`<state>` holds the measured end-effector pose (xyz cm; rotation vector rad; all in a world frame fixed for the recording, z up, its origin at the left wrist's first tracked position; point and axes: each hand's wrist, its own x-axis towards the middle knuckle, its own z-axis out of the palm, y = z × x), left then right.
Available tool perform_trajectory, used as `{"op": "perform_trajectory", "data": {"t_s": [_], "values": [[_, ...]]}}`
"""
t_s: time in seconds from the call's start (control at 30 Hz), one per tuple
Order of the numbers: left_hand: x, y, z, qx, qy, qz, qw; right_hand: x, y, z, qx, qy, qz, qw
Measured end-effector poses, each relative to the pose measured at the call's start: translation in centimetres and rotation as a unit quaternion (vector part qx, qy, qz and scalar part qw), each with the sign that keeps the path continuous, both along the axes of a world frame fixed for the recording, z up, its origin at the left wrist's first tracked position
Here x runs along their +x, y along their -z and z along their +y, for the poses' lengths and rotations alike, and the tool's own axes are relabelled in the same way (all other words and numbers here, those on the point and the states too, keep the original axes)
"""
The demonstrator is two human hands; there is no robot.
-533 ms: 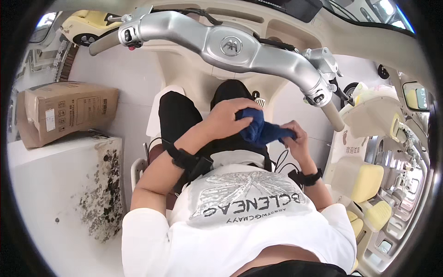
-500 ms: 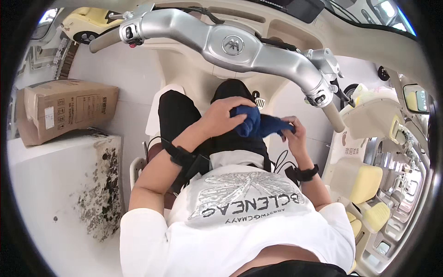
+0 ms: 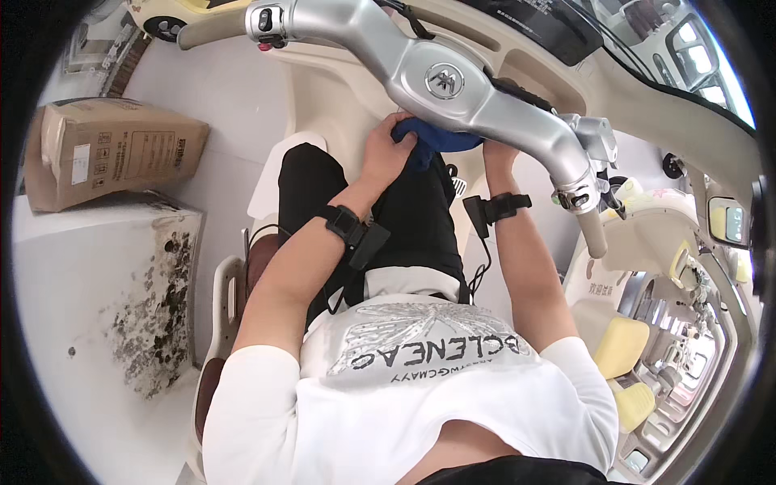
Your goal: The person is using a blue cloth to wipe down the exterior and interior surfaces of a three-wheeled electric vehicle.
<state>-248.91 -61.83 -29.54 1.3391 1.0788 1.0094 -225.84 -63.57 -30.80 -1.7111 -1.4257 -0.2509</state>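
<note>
A dark blue cloth (image 3: 440,139) is stretched between my hands, just under the silver handlebar (image 3: 388,61). My left hand (image 3: 387,151) pinches its left end between thumb and fingers, above my black-trousered knees. At the cloth's right end is my right hand (image 3: 499,152), partly covered by the handlebar, so its fingers are hidden. Part of the cloth hangs down beside my left fingers, and its upper edge passes behind the bar.
A cardboard box (image 3: 117,149) rests on a stained white block (image 3: 97,283) at my left. The handlebar's grips (image 3: 212,31) stick out at both sides. Further right are yellow seats (image 3: 622,347) and a beige vehicle body. Black cables hang from my wrist straps.
Both hands have reached forward with the cloth, from above my lap to beneath the handlebar. The cloth is now spread wider between them, and the view has shifted slightly.
</note>
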Motion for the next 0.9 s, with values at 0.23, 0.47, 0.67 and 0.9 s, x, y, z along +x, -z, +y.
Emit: {"op": "perform_trajectory", "data": {"t_s": [0.23, 0.47, 0.67, 0.9], "values": [[-0.4, 0.8, -0.4, -0.023, 0.021, -0.042, 0.999, -2.1, 0.7, -1.7, -0.070, 0.033, 0.073, 0.994], [-0.9, 1.9, -0.8, -0.045, 0.109, 0.063, 0.991, -5.0, -1.0, -5.1, -0.062, -0.011, 0.167, 0.984], [-0.6, 0.4, -1.0, 0.027, 0.115, 0.102, 0.988, 1.2, -0.6, -7.5, 0.025, 0.033, 0.303, 0.952], [6.5, -1.6, -2.1, -0.007, 0.147, 0.018, 0.989, 11.5, 0.4, -8.8, 0.027, 0.211, 0.098, 0.972]]}}
